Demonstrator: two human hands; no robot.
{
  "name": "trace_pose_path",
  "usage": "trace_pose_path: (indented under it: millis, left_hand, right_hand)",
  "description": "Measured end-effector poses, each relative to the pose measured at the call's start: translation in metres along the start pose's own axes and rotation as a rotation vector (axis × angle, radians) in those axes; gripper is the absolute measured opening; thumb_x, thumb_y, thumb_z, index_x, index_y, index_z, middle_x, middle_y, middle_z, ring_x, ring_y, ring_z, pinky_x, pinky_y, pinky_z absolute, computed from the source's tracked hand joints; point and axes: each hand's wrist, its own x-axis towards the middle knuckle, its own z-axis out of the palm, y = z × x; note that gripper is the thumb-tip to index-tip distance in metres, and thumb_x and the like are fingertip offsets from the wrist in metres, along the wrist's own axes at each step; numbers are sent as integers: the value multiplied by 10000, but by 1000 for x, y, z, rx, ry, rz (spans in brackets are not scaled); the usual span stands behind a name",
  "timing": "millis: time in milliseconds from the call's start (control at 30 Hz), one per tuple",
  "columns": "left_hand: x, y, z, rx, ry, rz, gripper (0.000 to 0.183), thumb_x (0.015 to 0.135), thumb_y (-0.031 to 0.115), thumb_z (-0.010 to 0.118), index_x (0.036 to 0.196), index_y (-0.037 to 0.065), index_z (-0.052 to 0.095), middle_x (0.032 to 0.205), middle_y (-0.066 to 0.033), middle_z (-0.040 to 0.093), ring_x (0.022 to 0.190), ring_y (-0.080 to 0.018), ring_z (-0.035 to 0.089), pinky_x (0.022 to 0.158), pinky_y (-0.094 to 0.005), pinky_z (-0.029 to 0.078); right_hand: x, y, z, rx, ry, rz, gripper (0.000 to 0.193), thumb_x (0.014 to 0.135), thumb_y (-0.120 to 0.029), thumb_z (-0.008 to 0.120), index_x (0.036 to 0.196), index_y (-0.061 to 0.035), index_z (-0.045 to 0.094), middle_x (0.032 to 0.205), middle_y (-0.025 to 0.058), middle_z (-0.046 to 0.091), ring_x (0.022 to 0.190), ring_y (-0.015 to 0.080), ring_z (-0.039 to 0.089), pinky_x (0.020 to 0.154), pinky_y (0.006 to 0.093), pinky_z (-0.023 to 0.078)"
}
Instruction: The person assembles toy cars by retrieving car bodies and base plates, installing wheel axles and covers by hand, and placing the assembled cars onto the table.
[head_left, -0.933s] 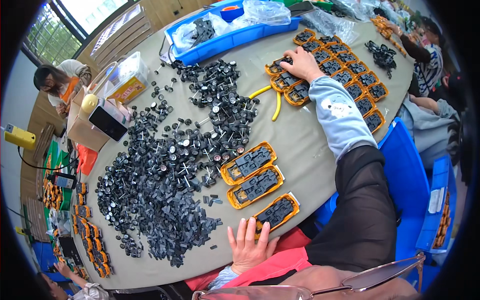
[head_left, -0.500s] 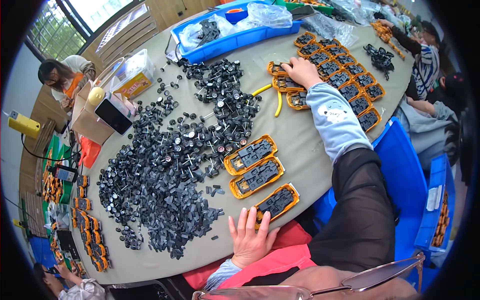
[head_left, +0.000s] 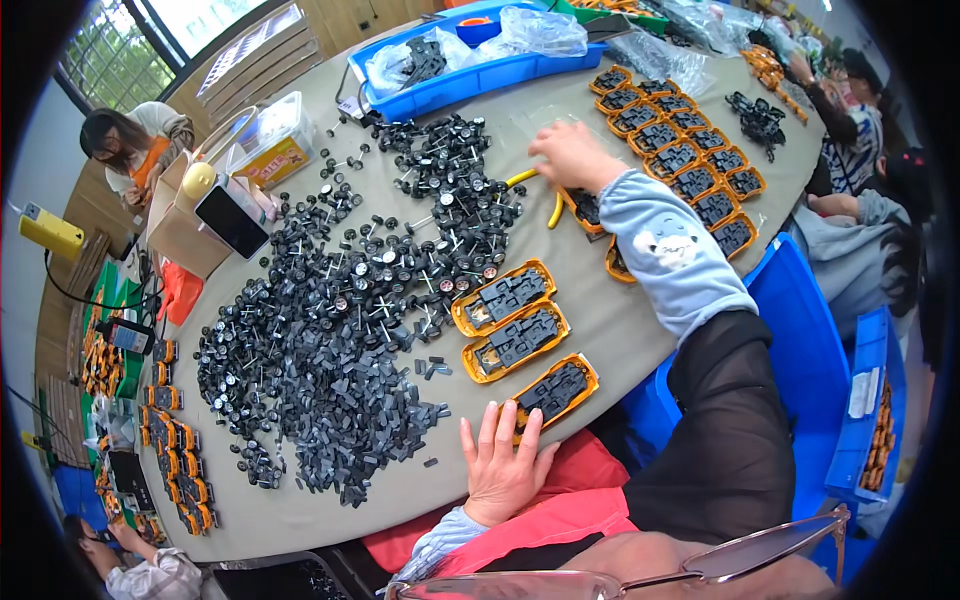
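My left hand (head_left: 497, 470) lies flat with its fingers spread, fingertips touching the near end of an orange toy car body (head_left: 556, 392) with a black underside plate. Two similar car bodies (head_left: 503, 299) lie side by side just beyond it, undersides up. My right hand (head_left: 580, 157) reaches across the table at the far end of a short row of orange car bodies (head_left: 585, 207). Its fingers point left, slightly bent, with nothing visible in them. My forearm hides most of that row. A yellow curved strip (head_left: 556, 206) lies beside it.
Wheel-and-axle sets (head_left: 380, 265) and small black blocks (head_left: 350, 415) form a big pile at left-centre. More car bodies (head_left: 672, 158) stand in rows at right. A blue tray (head_left: 480, 85) with plastic bags is at the back. A phone (head_left: 232, 222) leans against a box; other people sit around.
The short row of car bodies has slid toward me, under my right forearm. My right hand has shifted left to its far end. My left hand remains by the nearest car body.
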Motion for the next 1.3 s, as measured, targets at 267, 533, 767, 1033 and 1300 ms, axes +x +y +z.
trace_pose_path:
  millis: [267, 533, 767, 1033, 1300]
  left_hand:
    - [0, -1, -3, -27, -2, -1, 668, 815, 399, 798, 1396, 155, 576, 1462, -182, 479, 1386, -384, 420, 1158, -645, 216]
    - [-3, -3, 2, -35, -20, 20, 670, 828, 416, 779, 1411, 166, 562, 1474, -171, 472, 1395, -375, 413, 1155, -641, 229]
    - [-2, -2, 2, -61, -18, 22, 671, 828, 404, 782, 1413, 162, 560, 1473, -171, 472, 1391, -379, 415, 1149, -645, 240]
    - [1, -1, 0, -73, 40, 15, 657, 819, 335, 801, 1397, 137, 561, 1461, -170, 484, 1379, -394, 425, 1154, -627, 250]
    - [-2, 3, 1, -66, 103, 16, 589, 815, 280, 802, 1345, 129, 598, 1427, -154, 498, 1362, -378, 437, 1161, -584, 278]
  right_hand:
    - [37, -29, 11, -116, -191, -274, 135, 860, -118, 636, 982, -129, 695, 1003, 65, 689, 934, 275, 714, 822, 427, 543]
    - [52, -9, 38, -95, 122, -225, 125, 864, -132, 620, 985, -151, 643, 1028, 26, 641, 974, 243, 694, 777, 408, 544]
    - [-12, 58, -3, 353, -319, 299, 538, 915, -502, 660, 1339, -170, 649, 1450, 137, 539, 1345, 316, 510, 1123, 431, 400]
    - [-94, 27, 11, 652, -48, 164, 454, 891, -463, 716, 1232, -165, 695, 1435, 106, 547, 1310, 299, 537, 1085, 383, 440]
    - [-125, -43, -11, 582, -36, 198, 373, 876, -466, 723, 1160, -224, 729, 1422, 42, 563, 1230, 281, 600, 1021, 396, 497]
